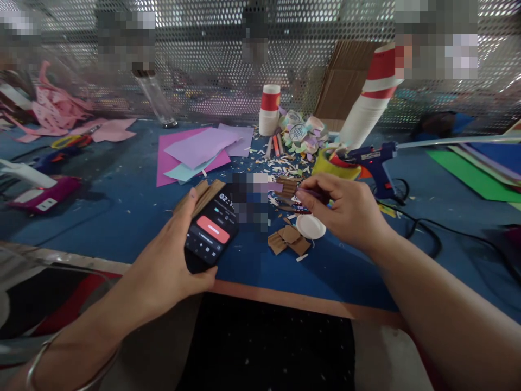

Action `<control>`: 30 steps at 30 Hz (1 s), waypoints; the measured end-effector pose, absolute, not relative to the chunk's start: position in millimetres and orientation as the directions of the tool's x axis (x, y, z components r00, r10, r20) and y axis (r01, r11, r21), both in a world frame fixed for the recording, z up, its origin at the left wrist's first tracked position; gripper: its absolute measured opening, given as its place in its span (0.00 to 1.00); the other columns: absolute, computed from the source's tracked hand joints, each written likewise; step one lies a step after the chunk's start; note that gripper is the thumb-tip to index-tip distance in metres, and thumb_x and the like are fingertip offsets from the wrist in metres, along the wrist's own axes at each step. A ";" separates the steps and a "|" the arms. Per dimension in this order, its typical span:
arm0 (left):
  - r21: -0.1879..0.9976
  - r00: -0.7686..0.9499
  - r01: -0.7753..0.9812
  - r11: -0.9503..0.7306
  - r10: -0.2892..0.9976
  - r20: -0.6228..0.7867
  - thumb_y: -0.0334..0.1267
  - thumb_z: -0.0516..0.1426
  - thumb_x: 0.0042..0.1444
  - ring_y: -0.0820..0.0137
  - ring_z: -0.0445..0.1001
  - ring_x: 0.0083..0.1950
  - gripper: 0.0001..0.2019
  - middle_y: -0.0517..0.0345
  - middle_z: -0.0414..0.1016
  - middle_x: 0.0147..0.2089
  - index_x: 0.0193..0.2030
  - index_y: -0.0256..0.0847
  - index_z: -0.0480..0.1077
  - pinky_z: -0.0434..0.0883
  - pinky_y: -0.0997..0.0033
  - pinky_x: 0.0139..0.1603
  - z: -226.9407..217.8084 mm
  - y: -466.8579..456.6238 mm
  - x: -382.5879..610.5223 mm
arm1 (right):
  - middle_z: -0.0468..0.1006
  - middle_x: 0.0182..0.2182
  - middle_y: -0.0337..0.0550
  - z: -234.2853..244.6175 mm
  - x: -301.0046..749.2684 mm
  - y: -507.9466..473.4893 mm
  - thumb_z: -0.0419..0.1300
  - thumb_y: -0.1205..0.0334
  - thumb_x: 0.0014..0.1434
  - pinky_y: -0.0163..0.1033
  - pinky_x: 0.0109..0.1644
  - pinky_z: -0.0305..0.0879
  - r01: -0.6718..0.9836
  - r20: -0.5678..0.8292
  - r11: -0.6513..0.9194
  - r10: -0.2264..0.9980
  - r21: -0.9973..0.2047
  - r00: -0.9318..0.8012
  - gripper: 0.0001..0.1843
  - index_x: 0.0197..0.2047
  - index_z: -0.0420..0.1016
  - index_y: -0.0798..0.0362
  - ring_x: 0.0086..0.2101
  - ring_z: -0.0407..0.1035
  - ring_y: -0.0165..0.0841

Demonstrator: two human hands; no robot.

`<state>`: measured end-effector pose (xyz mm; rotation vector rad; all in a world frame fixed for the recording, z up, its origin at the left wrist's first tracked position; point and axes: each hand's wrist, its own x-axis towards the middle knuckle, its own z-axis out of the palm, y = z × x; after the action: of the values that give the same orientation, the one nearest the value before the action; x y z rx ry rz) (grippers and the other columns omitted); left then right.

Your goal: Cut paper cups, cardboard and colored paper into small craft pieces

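My left hand (173,255) is closed around a dark phone (199,258), its lit screen showing a timer and a red button. Corrugated cardboard strips (203,195) show just behind the phone's upper edge; whether the fingers touch them is hidden. Over the table, my right hand (350,212) pinches a small purple piece (315,194), mostly covered by the fingers. Left of those fingertips lie a brown corrugated piece (288,186) and a light purple paper strip (275,187). Below them are a white round lid (310,226) and cut cardboard pieces (288,239).
A blue glue gun (376,160) stands right of my right hand, its cable trailing rightward. Beyond are paper cups (270,108), a leaning cup stack (368,103), paper flowers (303,130), purple paper sheets (199,146) and scattered scraps. A magenta glue gun (44,193) sits left.
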<state>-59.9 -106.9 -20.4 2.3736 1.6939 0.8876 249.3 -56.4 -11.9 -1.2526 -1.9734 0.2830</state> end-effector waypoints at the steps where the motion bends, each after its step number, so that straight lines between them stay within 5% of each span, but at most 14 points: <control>1: 0.368 0.225 0.864 -0.343 0.917 0.329 0.39 0.68 0.46 0.43 0.72 0.65 0.57 0.40 0.68 0.69 0.79 0.40 0.42 0.73 0.43 0.63 -14.9 -101.5 -61.9 | 0.76 0.26 0.40 -11.9 249.3 -56.3 0.60 0.62 0.63 0.36 0.27 0.60 0.671 0.488 0.496 0.844 -0.552 -0.223 0.06 0.34 0.75 0.51 0.24 0.66 0.30; 5: 0.213 0.079 0.960 -0.182 0.905 0.419 0.50 0.69 0.47 0.32 0.57 0.73 0.62 0.30 0.55 0.75 0.77 0.25 0.38 0.61 0.32 0.68 15.7 -66.9 -72.0 | 0.77 0.28 0.41 -11.7 249.6 -56.4 0.60 0.61 0.63 0.36 0.28 0.61 0.669 0.508 0.508 0.833 -0.543 -0.221 0.06 0.34 0.75 0.51 0.26 0.68 0.32; 11: 0.206 -0.053 0.978 -0.036 0.910 0.412 0.56 0.49 0.67 0.34 0.51 0.75 0.45 0.37 0.51 0.75 0.77 0.27 0.33 0.57 0.34 0.69 33.0 -11.6 -88.6 | 0.77 0.26 0.41 -10.4 249.3 -57.4 0.59 0.61 0.64 0.35 0.28 0.61 0.672 0.502 0.513 0.832 -0.534 -0.236 0.07 0.34 0.74 0.52 0.26 0.70 0.32; 16: 0.157 0.094 0.968 -0.198 0.859 0.502 0.59 0.55 0.63 0.37 0.52 0.75 0.51 0.37 0.49 0.77 0.78 0.28 0.33 0.59 0.35 0.69 10.8 -15.5 -94.8 | 0.79 0.28 0.41 -11.1 250.6 -56.8 0.59 0.61 0.65 0.34 0.28 0.61 0.676 0.511 0.533 0.819 -0.509 -0.261 0.07 0.35 0.75 0.52 0.26 0.71 0.31; 19: 0.087 0.191 0.958 -0.272 0.835 0.516 0.55 0.71 0.41 0.27 0.58 0.71 0.70 0.24 0.52 0.75 0.78 0.26 0.31 0.71 0.33 0.60 -6.0 -34.4 -90.7 | 0.80 0.29 0.41 -12.3 250.9 -55.6 0.59 0.62 0.66 0.33 0.29 0.62 0.677 0.519 0.540 0.813 -0.500 -0.264 0.07 0.35 0.75 0.52 0.27 0.72 0.30; 23: 0.045 0.289 0.927 -0.372 0.787 0.544 0.45 0.69 0.47 0.35 0.71 0.64 0.64 0.30 0.66 0.67 0.79 0.40 0.28 0.77 0.37 0.54 -19.2 -56.2 -80.0 | 0.80 0.30 0.41 -13.6 250.4 -54.6 0.58 0.63 0.66 0.33 0.31 0.63 0.673 0.521 0.549 0.808 -0.495 -0.276 0.07 0.35 0.75 0.53 0.28 0.73 0.30; 30: 0.127 0.289 0.904 -0.409 0.801 0.525 0.40 0.67 0.49 0.39 0.71 0.64 0.62 0.39 0.64 0.68 0.79 0.52 0.25 0.76 0.39 0.58 -25.2 -58.5 -78.2 | 0.80 0.29 0.43 -13.9 251.1 -54.8 0.58 0.59 0.66 0.34 0.29 0.63 0.686 0.489 0.505 0.837 -0.523 -0.244 0.09 0.36 0.76 0.53 0.28 0.74 0.33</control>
<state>-78.2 -58.5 -25.2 2.6720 1.7926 0.8846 251.1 -54.8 -13.9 -1.2463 -2.0013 0.2580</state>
